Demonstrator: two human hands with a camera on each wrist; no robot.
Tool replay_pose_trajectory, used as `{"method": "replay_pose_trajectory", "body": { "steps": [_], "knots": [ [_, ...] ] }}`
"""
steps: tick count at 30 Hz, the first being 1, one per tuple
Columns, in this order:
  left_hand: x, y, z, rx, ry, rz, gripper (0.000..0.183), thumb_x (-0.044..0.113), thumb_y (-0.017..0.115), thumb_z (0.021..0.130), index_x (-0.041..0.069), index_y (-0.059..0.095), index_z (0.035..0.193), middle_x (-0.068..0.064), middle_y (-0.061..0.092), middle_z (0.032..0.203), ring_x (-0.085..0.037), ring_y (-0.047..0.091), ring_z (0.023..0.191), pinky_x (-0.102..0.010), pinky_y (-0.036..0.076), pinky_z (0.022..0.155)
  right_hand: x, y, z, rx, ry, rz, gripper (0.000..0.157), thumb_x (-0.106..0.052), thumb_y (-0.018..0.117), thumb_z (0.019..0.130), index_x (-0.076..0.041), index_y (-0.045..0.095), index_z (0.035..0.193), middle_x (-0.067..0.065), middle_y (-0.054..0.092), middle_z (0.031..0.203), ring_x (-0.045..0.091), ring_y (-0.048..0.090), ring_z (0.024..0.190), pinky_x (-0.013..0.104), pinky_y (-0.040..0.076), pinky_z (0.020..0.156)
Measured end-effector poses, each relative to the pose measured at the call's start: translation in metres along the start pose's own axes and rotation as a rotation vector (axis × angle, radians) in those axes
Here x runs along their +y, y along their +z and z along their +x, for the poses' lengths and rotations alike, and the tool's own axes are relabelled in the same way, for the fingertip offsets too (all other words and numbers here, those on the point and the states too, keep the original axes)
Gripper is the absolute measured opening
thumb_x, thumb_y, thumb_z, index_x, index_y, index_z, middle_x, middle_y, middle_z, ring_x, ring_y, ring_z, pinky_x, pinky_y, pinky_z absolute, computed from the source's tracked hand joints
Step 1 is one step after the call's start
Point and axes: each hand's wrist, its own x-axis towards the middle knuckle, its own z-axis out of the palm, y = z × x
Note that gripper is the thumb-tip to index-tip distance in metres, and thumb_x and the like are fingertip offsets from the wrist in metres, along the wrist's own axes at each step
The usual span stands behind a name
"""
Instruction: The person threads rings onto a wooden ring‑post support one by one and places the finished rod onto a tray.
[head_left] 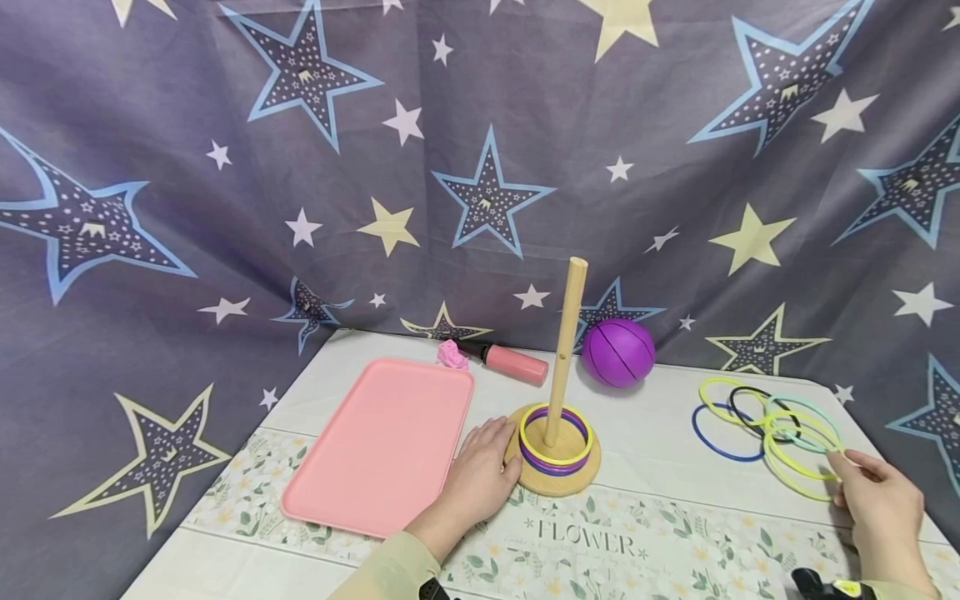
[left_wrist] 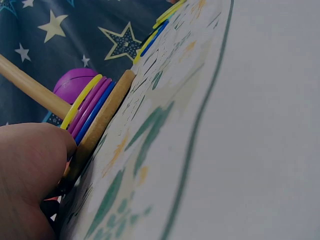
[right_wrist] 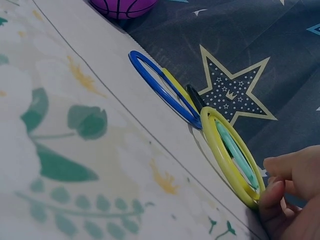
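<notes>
A wooden peg stand has a round base (head_left: 558,482) and an upright pole (head_left: 567,350). Yellow, purple and blue rings (head_left: 556,459) lie stacked around the pole's foot. My left hand (head_left: 480,471) rests against the left edge of the base, its fingers fairly straight; the left wrist view shows the thumb (left_wrist: 40,155) at the rim. Over on the right, my right hand (head_left: 879,500) pinches the near edge of a yellow ring (head_left: 797,487) between thumb and fingers. That ring overlaps another yellow ring and a mint ring (right_wrist: 235,152); part of the grip is hidden.
A blue ring (head_left: 723,454), a black ring (head_left: 738,407) and another yellow ring (head_left: 708,385) overlap beside them. A pink tray (head_left: 382,450) lies left of the stand. Behind stand a purple ball (head_left: 618,353), a pink pump (head_left: 516,364) and a crumpled pink item (head_left: 452,354) near the star-patterned curtain (head_left: 487,283).
</notes>
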Motion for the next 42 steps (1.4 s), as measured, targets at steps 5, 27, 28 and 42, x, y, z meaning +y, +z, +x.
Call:
{"method": "replay_pose_trajectory", "body": {
  "steps": [5, 27, 28, 42],
  "knots": [
    [-0.0003, 0.0001, 0.0005, 0.001, 0.004, 0.001, 0.056, 0.023, 0.063, 0.109, -0.003, 0.055, 0.158, -0.024, 0.051, 0.165, -0.042, 0.041, 0.158, -0.056, 0.026, 0.134, -0.0013, -0.0006, -0.0013, -0.010, -0.005, -0.050, 0.058, -0.020, 0.061, 0.111, 0.009, 0.048, 0.161, -0.005, 0.054, 0.084, 0.009, 0.052, 0.053, 0.026, 0.046, 0.044],
    [-0.0007, -0.0008, 0.0015, -0.004, -0.009, -0.003, 0.056, 0.024, 0.063, 0.110, -0.002, 0.055, 0.159, -0.024, 0.050, 0.166, -0.042, 0.040, 0.159, -0.056, 0.025, 0.134, 0.0006, 0.0000, 0.0003, -0.029, -0.060, -0.151, 0.047, -0.015, 0.065, 0.107, 0.012, 0.060, 0.146, -0.005, 0.059, 0.073, 0.014, 0.055, 0.050, 0.031, 0.046, 0.043],
    [-0.0010, -0.0005, 0.0015, -0.003, -0.009, -0.001, 0.056, 0.024, 0.063, 0.110, -0.002, 0.055, 0.159, -0.024, 0.050, 0.166, -0.042, 0.040, 0.159, -0.056, 0.025, 0.134, 0.0012, 0.0001, 0.0013, -0.031, -0.066, -0.154, 0.047, -0.015, 0.065, 0.107, 0.012, 0.060, 0.145, -0.005, 0.059, 0.071, 0.014, 0.055, 0.050, 0.031, 0.046, 0.042],
    [-0.0008, -0.0008, 0.0007, 0.000, -0.003, -0.007, 0.056, 0.023, 0.064, 0.109, -0.002, 0.055, 0.158, -0.024, 0.051, 0.165, -0.043, 0.041, 0.158, -0.057, 0.026, 0.134, 0.0045, -0.0012, 0.0007, -0.062, -0.088, -0.154, 0.044, -0.016, 0.063, 0.108, 0.013, 0.060, 0.142, -0.008, 0.059, 0.062, 0.012, 0.056, 0.050, 0.028, 0.048, 0.042]
  ]
}}
